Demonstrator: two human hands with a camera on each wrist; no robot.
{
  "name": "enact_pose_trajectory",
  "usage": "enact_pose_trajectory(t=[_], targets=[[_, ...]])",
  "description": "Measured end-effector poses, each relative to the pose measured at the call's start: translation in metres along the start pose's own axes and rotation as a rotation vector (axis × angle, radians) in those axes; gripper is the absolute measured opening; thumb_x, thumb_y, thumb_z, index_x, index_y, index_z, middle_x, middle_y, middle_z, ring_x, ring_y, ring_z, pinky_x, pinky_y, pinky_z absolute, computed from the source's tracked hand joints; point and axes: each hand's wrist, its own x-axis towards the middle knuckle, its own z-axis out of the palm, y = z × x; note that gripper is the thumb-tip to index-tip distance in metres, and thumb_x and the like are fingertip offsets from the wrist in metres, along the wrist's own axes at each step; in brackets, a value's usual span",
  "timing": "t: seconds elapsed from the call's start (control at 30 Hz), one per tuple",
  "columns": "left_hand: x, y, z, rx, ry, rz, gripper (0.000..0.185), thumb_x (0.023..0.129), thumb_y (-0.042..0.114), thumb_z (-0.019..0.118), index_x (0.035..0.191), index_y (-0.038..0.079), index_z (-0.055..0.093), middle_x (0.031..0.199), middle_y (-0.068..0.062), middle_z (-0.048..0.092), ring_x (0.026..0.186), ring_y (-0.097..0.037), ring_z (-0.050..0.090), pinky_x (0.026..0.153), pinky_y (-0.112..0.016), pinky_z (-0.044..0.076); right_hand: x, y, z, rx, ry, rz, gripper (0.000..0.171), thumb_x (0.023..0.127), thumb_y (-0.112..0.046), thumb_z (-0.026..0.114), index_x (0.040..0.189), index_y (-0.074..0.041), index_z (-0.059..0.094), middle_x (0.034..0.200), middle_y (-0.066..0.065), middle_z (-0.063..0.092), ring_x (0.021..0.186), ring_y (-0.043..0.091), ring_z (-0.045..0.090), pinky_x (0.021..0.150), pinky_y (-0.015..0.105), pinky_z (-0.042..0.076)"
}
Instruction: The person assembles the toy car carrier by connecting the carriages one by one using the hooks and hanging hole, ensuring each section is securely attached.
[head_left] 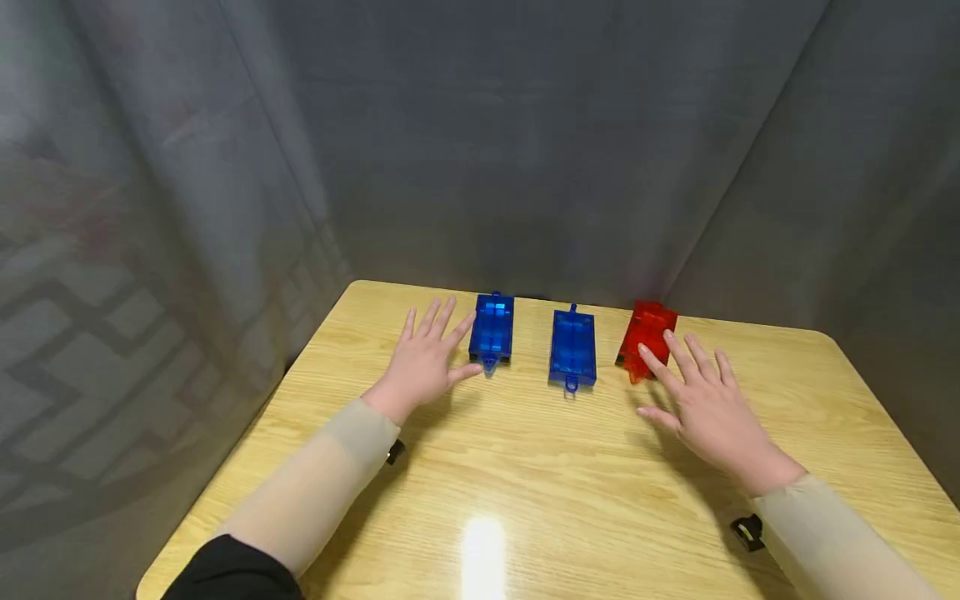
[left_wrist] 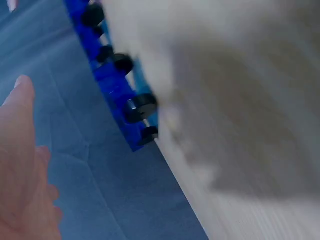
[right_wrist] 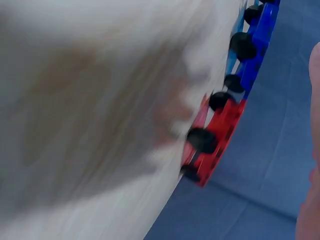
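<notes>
Three translucent wheeled toy blocks stand in a row at the far side of the wooden table (head_left: 525,483): a blue one (head_left: 492,328) on the left, a second blue one (head_left: 573,347) in the middle, a red one (head_left: 645,337) on the right. My left hand (head_left: 427,358) hovers flat with fingers spread just left of the first blue block (left_wrist: 117,75), its fingertips close to it. Spread the same way, my right hand (head_left: 705,404) has its fingertips at the red block's (right_wrist: 212,140) near end. Neither hand holds anything.
Grey curtain (head_left: 525,142) encloses the table on the back and both sides. Small black clips (head_left: 395,452) (head_left: 747,531) show under each sleeve. A bright light glare (head_left: 483,546) lies on the near tabletop.
</notes>
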Motion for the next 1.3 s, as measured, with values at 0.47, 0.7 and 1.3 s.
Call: enact_pose_trajectory(t=[0.47,0.7,1.3], targets=[[0.052,0.019,0.015,-0.43,-0.233,-0.25,0.087,0.092,0.076,0.035,0.16,0.031,0.007,0.165,-0.007,-0.006,0.149,-0.031,-0.01,0.115,-0.054,-0.01,0.07,-0.035,0.043,0.208,-0.184,0.044,0.084,0.095,-0.057,0.056,0.161,-0.022,0.016,0.162,0.018,0.014,0.148,0.038,0.009,0.117,0.056,0.01],[0.079,0.033,0.024,-0.382,-0.184,-0.314,0.083,0.095,0.067,0.045,0.161,0.027,0.012,0.164,-0.016,0.002,0.148,-0.039,0.003,0.117,-0.056,0.002,0.091,-0.042,0.048,0.262,-0.3,0.106,0.08,0.097,-0.055,0.054,0.16,-0.02,0.02,0.162,0.02,0.016,0.145,0.044,0.018,0.112,0.061,0.02],[0.108,0.042,0.039,-0.44,-0.216,-0.541,0.097,0.085,0.065,0.064,0.159,0.017,0.023,0.154,-0.021,0.03,0.134,-0.04,0.039,0.106,-0.052,0.036,0.103,-0.058,0.05,0.251,-0.355,0.179,0.08,0.096,-0.056,0.055,0.155,-0.007,0.03,0.158,0.027,0.019,0.144,0.047,0.017,0.112,0.06,0.021]])
